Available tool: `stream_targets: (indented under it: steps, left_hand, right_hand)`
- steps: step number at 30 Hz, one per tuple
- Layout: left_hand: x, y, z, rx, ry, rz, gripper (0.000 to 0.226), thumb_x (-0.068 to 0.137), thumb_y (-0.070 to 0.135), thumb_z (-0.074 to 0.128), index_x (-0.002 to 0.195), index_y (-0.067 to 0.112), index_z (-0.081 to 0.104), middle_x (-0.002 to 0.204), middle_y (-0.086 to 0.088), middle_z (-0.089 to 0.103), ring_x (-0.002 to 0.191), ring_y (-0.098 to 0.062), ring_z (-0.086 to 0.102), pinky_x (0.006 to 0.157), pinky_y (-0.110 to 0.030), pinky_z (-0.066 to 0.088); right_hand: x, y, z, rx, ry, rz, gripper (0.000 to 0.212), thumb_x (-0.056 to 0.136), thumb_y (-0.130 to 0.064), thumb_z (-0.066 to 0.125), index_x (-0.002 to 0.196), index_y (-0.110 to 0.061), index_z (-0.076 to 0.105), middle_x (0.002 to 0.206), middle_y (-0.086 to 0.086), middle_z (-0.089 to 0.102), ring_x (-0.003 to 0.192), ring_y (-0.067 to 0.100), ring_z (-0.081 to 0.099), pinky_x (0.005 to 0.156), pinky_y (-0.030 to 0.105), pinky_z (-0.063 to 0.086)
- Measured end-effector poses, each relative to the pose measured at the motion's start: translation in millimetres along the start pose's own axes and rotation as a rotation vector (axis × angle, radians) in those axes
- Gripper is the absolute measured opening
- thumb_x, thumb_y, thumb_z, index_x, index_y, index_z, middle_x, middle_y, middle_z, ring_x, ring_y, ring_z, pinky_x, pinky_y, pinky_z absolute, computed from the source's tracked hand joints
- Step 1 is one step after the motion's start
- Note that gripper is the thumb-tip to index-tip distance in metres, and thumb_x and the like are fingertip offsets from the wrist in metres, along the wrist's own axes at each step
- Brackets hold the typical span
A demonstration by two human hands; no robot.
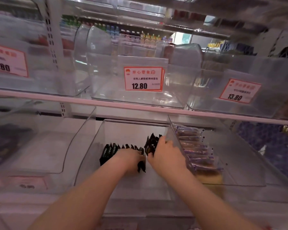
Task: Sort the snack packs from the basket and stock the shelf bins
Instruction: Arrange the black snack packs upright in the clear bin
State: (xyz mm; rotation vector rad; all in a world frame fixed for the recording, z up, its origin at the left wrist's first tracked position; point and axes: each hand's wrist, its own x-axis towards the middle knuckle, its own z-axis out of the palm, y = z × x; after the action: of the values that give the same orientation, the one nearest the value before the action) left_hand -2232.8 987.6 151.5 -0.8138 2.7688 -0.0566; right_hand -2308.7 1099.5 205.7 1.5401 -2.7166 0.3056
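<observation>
Nearest, our left hand (pixel 131 159) pinches one black snack pack (pixel 141 166) low in the clear middle bin (pixel 90 146); our right hand (pixel 165 151) clamps a bunch behind. Letting go unevenly could topple the standing row (pixel 116 149) beyond

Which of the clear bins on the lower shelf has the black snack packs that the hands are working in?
The middle bin, holding the black snack packs. The right-hand bin holds purple-and-clear packs, and the left-hand bin's contents are too blurred to tell.
</observation>
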Motion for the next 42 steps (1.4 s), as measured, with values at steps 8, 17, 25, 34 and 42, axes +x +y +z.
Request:
stream_targets:
  steps: [8, 17, 25, 34, 42]
  left_hand:
    - [-3, -11, -1, -0.212, 0.089, -0.026, 0.039, 0.086, 0.016, 0.049, 0.125, 0.02, 0.052, 0.125, -0.009, 0.058, 0.114, -0.028, 0.053, 0.09, -0.037, 0.046]
    - [1, -4, 8, -0.267, 0.155, -0.089, 0.054, 0.076, 0.054, 0.062, 0.115, 0.018, 0.052, 0.118, -0.004, 0.052, 0.11, -0.027, 0.051, 0.087, -0.038, 0.044]
    - [10, 1, 18, -0.1, 0.261, -0.163, 0.057, 0.084, 0.049, 0.056, 0.126, 0.014, 0.042, 0.126, -0.007, 0.046, 0.116, -0.028, 0.044, 0.086, -0.038, 0.039]
    - [7, -11, 20, -0.218, 0.217, -0.112, 0.059, 0.083, 0.044, 0.06, 0.134, 0.02, 0.042, 0.132, -0.004, 0.043, 0.12, -0.026, 0.041, 0.097, -0.042, 0.04]
    - [6, -10, 14, -0.136, 0.148, -0.105, 0.05, 0.09, 0.039, 0.052, 0.135, 0.018, 0.044, 0.133, -0.007, 0.042, 0.121, -0.027, 0.039, 0.096, -0.039, 0.04]
  right_hand:
    - [41, -9, 52, -0.159, -0.098, 0.097, 0.044, 0.096, -0.014, 0.036, 0.136, 0.004, 0.03, 0.137, 0.021, 0.043, 0.126, 0.036, 0.039, 0.097, 0.037, 0.039]
    - [52, -12, 60, 0.03, -0.407, 0.188, 0.051, 0.092, -0.031, 0.035, 0.133, -0.002, 0.043, 0.138, 0.019, 0.04, 0.127, 0.033, 0.036, 0.102, 0.037, 0.033]
    - [43, -3, 51, -0.196, -0.433, 0.003, 0.057, 0.087, -0.021, 0.054, 0.138, -0.009, 0.032, 0.143, 0.015, 0.025, 0.134, 0.031, 0.024, 0.103, 0.041, 0.034]
    - [42, 2, 59, -0.27, -0.127, -0.129, 0.039, 0.091, -0.002, 0.045, 0.129, -0.003, 0.038, 0.132, 0.018, 0.038, 0.12, 0.034, 0.043, 0.087, 0.037, 0.046]
    - [39, 5, 43, -0.292, -0.31, -0.127, 0.043, 0.089, -0.002, 0.049, 0.132, -0.006, 0.043, 0.133, 0.016, 0.042, 0.124, 0.033, 0.043, 0.093, 0.041, 0.044]
